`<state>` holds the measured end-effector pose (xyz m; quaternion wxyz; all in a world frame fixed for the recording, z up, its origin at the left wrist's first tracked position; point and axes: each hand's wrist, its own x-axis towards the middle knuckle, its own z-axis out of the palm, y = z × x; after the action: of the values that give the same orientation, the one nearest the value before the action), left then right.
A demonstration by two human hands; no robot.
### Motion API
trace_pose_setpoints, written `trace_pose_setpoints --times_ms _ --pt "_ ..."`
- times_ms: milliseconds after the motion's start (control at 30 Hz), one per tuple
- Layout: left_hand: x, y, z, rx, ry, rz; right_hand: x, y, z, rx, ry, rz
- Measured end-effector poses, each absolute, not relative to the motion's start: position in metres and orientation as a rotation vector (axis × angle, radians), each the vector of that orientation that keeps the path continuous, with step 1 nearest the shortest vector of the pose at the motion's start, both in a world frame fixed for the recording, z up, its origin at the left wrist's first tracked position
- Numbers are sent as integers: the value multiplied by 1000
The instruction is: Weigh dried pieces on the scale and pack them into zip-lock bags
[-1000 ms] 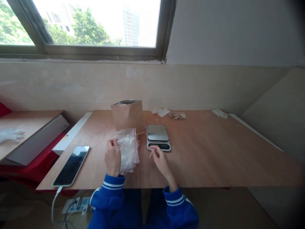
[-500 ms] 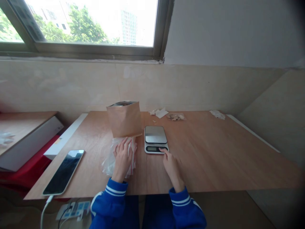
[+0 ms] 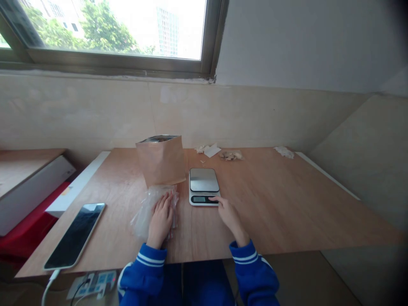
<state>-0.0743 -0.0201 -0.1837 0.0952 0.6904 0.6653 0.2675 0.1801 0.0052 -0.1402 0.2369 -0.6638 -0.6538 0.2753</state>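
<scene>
So, where's the left hand?

Lying on a bundle of clear plastic bags with red-striped edges, at 7 o'clock from the kitchen scale. Its fingers fan out a little over the plastic; whether the thumb pinches anything, I can't tell.

And the right hand?

At 5 o'clock from the scale, fingers loosely curled and pinching nothing, with the index fingertip touching the scale's front edge beside the display.

What's around them?

A kraft paper bag stands upright at 12 o'clock from the left hand, just behind the plastic. A smartphone lies at 9 o'clock on the wooden table, and paper scraps sit near the far edge at 1 o'clock
</scene>
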Motion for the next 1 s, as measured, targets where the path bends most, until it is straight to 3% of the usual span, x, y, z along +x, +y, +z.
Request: trace_pose_setpoints --times_ms 400,600,700,833,1000 --pt "-78 -22 -181 2034 1962 790 276 63 -193 -1693 -1271 442" --pt "-81 -22 -170 2138 2028 544 290 70 -209 -1646 -1263 510" --pt "-78 -31 -140 2239 2074 424 291 69 -210 -1614 -1231 356" --pt "-68 -57 -72 2401 1912 674 299 70 -214 -1606 -1021 205" --pt "-53 -56 -5 2069 1878 1282 298 65 -214 -1677 -1071 298"
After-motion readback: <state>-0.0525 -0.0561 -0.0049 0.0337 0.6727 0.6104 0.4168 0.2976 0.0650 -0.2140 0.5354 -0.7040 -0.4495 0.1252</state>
